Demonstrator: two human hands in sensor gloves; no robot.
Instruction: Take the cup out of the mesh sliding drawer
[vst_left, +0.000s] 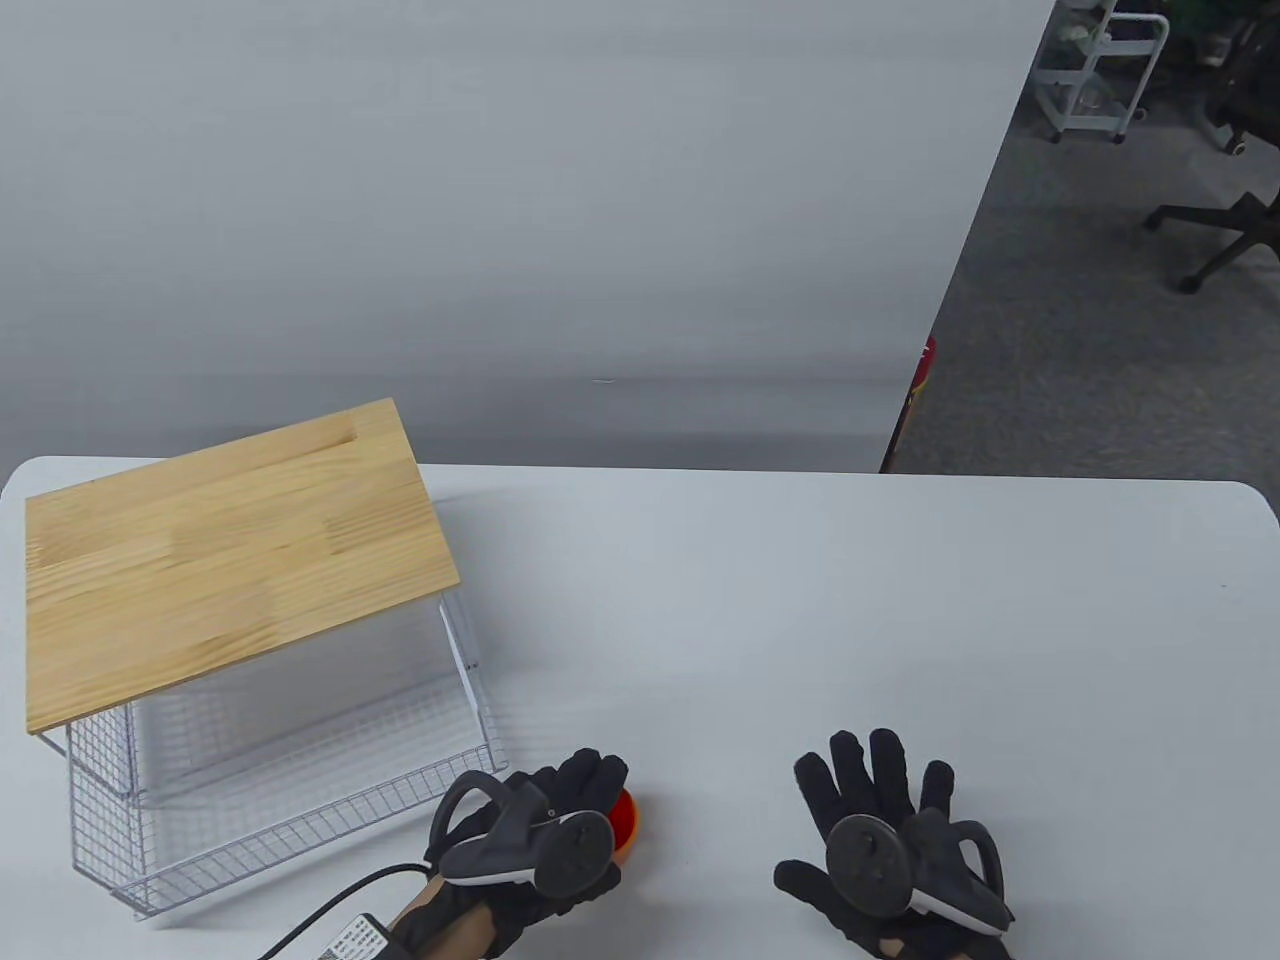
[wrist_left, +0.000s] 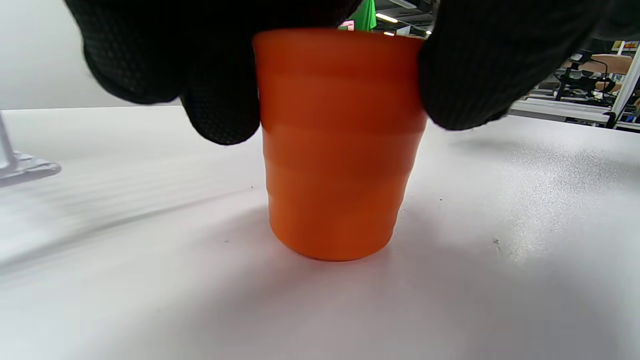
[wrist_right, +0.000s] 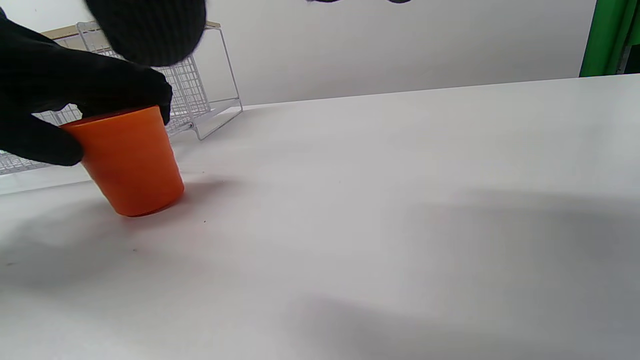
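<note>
My left hand (vst_left: 540, 835) grips the orange cup (wrist_left: 340, 145) at its rim: in the left wrist view, gloved fingers (wrist_left: 220, 95) press one side of the rim and the thumb presses the opposite side. The cup stands upright with its base on the white table (vst_left: 850, 600), directly beneath that hand. From the table view I see only a sliver of orange (vst_left: 628, 818) poking out past the fingertips on the hand's right side; the rest is covered by the glove and the tracker on its back. I cannot see inside the cup from any view.

The mesh sliding drawer (vst_left: 290, 810) lies just off my left hand's left side, pulled out toward me from under the wooden top (vst_left: 230, 560) of its wire frame. The cup is outside it, on the bare table beside its front corner. Through the mesh I make out nothing in the drawer.

My right hand (vst_left: 885, 850) lies well apart to the right of the cup, palm down, fingers spread wide, holding nothing. From its wrist view, the cup (wrist_right: 131, 160) stands off to the left with the left hand (wrist_right: 75, 95) over it.
</note>
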